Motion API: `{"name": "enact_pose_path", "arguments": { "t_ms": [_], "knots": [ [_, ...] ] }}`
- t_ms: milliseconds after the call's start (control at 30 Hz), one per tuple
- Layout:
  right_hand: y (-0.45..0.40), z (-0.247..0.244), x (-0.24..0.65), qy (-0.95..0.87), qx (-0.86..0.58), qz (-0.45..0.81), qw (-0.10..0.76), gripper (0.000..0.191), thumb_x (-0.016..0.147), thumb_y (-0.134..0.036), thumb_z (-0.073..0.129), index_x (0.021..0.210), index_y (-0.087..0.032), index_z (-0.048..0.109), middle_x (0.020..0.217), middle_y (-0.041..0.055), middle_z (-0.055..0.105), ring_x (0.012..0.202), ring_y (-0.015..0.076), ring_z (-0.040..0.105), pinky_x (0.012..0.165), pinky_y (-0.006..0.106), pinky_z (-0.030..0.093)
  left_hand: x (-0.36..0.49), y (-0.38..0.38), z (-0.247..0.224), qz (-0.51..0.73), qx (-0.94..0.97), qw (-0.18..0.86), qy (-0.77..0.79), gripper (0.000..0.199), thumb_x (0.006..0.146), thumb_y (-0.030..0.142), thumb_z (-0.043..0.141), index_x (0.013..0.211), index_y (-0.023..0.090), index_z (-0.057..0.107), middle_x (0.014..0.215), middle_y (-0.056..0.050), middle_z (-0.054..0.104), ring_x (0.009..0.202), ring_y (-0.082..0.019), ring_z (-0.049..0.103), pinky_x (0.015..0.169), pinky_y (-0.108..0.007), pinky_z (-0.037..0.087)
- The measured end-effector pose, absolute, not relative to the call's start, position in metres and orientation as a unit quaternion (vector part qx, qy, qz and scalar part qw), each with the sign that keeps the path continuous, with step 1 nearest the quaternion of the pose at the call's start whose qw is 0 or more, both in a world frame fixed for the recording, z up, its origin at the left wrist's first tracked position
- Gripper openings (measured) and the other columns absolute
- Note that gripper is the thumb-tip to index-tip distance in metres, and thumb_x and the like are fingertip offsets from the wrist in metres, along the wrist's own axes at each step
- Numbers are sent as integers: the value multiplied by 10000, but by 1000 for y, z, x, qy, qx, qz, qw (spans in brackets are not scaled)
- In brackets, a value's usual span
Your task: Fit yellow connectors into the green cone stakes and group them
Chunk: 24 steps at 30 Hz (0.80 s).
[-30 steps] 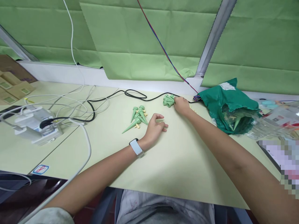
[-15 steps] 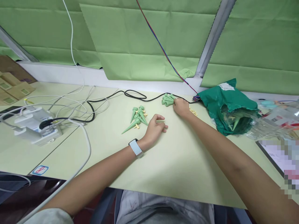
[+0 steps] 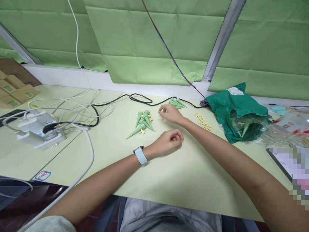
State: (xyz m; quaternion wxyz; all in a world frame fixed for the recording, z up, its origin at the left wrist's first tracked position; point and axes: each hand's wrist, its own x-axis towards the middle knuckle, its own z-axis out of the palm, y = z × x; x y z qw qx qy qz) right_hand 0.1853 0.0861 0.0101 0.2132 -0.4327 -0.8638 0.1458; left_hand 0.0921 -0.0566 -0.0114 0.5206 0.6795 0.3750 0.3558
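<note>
My left hand (image 3: 169, 142), a watch on its wrist, hovers low over the table with its fingers curled loosely inward. Nothing shows in it. Beyond it, my right hand (image 3: 170, 113) is bent, thumb and fingers slightly apart, with no object visible between them. Left of both hands lies a group of green watering spikes (image 3: 141, 126), several fitted with yellow valves (image 3: 142, 131). Behind my right hand are more green spikes (image 3: 177, 102), partly hidden by it. Loose small yellow valves (image 3: 203, 121) are scattered right of my right forearm.
At the right, a torn green plastic bag (image 3: 222, 103) holds another spike, beside clear plastic packaging (image 3: 287, 124). A power strip (image 3: 40, 133) with tangled white cables stands at the left. A black cable (image 3: 140, 99) runs along the back, and cardboard boxes (image 3: 16, 93) sit far left.
My right hand has left the rear spikes and moved left and nearer, uncovering the yellow valves. My left hand has shifted slightly right and nearer, and its fingers have curled.
</note>
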Motion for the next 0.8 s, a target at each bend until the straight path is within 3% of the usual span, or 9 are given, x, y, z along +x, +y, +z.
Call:
{"name": "enact_pose_path", "arguments": {
  "t_ms": [100,300,433,600,800],
  "knots": [
    [68,16,157,-849,-396,316,148,420,895,-478,632,1194,-183,629,779,25,744,587,174,657,612,268,482,93,-59,-10,301,740,485,355,160,797,172,540,830,200,695,799,-44,719,742,-192,660,665,-296,504],
    [61,12,124,-821,-439,330,158,416,769,-310,703,1157,-176,636,587,-18,658,583,202,643,584,279,471,92,-57,-12,303,742,477,359,123,800,169,535,790,194,655,814,-40,701,772,-202,649,670,-305,508],
    [68,11,129,-800,-441,370,169,357,767,-310,695,1095,-169,672,500,-32,597,536,191,618,531,271,473,90,-56,-13,291,733,488,375,130,826,185,533,817,195,663,812,-48,695,764,-203,644,675,-316,508],
    [60,15,179,-712,-458,438,301,451,759,-277,675,1188,-141,635,583,-31,625,525,158,604,542,263,495,91,-53,-13,351,673,514,400,118,838,179,530,864,189,645,828,-45,677,735,-183,666,709,-321,522],
    [24,-6,256,-640,-487,368,468,393,728,-284,650,1113,-207,630,631,-64,606,513,133,577,561,262,477,93,-48,-7,472,590,476,450,68,841,186,515,820,195,579,679,12,596,619,-147,639,651,-285,498]
  ]
}}
